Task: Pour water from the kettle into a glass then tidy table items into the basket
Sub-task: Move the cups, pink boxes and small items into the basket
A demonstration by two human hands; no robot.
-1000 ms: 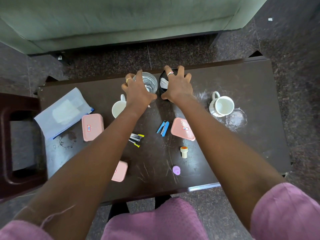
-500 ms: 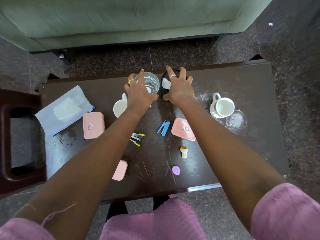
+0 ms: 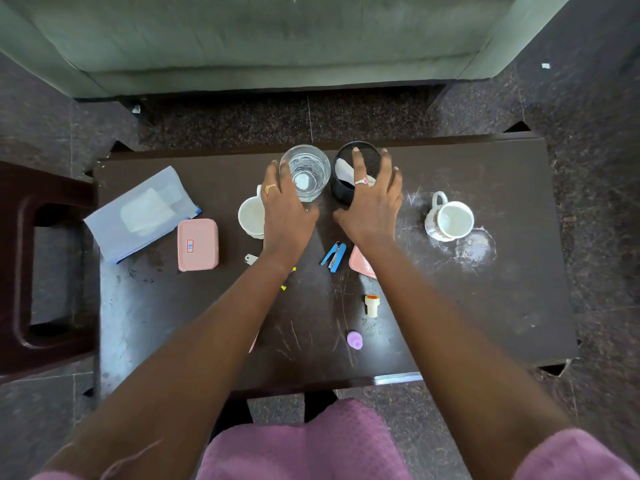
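Note:
A clear glass (image 3: 309,169) holding water stands at the far middle of the dark table (image 3: 502,271). My left hand (image 3: 284,211) wraps its left and near side, fingers on the wall and thumb at the base. Right beside the glass stands a small black mesh basket (image 3: 363,154) with a white item inside. My right hand (image 3: 373,202) grips it from the near side, with the index finger laid over its rim. No kettle is in view.
On the table lie two white mugs (image 3: 250,216) (image 3: 450,220), a pink box (image 3: 197,244), a blue stapler (image 3: 334,257), a plastic pouch (image 3: 138,213), a cream bottle (image 3: 372,305) and a purple piece (image 3: 355,340). A dark chair (image 3: 41,265) stands left, a green sofa (image 3: 277,39) behind.
Both hands have slid back a little towards me on the glass and the basket, so the glass's open top now shows. Glass and basket stay side by side.

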